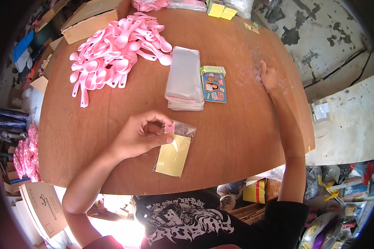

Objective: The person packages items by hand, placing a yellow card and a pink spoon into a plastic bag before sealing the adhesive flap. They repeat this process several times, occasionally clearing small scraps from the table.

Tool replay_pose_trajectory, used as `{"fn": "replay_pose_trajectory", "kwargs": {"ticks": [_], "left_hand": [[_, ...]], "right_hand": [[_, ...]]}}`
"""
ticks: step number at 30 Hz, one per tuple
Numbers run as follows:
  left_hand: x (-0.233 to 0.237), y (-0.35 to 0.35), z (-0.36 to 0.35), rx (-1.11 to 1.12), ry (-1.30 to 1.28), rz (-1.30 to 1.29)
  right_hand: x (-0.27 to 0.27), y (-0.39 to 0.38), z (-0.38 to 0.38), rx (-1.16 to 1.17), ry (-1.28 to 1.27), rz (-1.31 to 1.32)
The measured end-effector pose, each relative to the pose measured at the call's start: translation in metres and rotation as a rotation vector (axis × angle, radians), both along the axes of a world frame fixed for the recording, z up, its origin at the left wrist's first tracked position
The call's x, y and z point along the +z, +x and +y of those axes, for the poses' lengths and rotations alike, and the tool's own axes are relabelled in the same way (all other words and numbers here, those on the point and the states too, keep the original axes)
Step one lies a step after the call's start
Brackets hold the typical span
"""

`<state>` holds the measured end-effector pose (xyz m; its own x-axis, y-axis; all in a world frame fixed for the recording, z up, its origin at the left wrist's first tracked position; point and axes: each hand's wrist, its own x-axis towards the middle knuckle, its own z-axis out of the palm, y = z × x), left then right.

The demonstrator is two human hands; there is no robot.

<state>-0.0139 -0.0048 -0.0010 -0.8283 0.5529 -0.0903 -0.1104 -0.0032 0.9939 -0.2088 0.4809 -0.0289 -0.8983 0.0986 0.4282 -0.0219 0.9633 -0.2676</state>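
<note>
A big pile of pink spoons (116, 50) lies at 11 o'clock on the brown table (245, 137). A stack of clear bags (185, 79) sits at 12 o'clock, with a small blue box (214, 85) just beside it at 3 o'clock. A cardboard box (91, 18) is behind the spoons. Yellow boxes (220, 9) sit at 1 o'clock.

hands (141, 135) (269, 76) 2 | packet (174, 157) 1 | bag stack (184, 76) 1 | spoon pile (114, 52) 1

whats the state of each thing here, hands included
left grip: pinched shut on the top of the clear packet
clear packet: held at its top, yellow card inside, pink piece at the top
right grip: on loose clear film, open or shut unclear
clear film: crumpled, lying loose
bag stack: neat flat pile
pink spoons: loose heap
blue card pack: lying flat, face up
</note>
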Motion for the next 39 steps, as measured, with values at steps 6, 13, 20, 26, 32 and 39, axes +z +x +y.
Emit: {"fn": "replay_pose_trajectory", "kwargs": {"ticks": [6,13,20,26,32,39], "left_hand": [[0.003,0.001,0.001,-0.001,-0.001,-0.017],[-0.003,-0.001,0.0,-0.021,0.016,-0.03],[-0.002,-0.001,-0.001,-0.029,-0.01,-0.032],[-0.001,-0.001,0.001,-0.01,0.04,0.014],[0.002,-0.001,0.001,-0.02,0.029,-0.012],[0.0,-0.002,-0.002,-0.033,0.006,-0.025]], "right_hand": [[0.003,0.005,-0.01,0.35,0.118,0.514],[0.01,0.022,-0.024,0.067,-0.149,0.424],[0.021,0.022,-0.02,-0.029,0.074,-0.027],[0.021,0.003,-0.014,0.178,-0.04,-0.063],[0.117,0.01,-0.027,0.144,-0.389,-0.526],[0.093,-0.016,0.008,0.133,0.018,-0.2]]}}
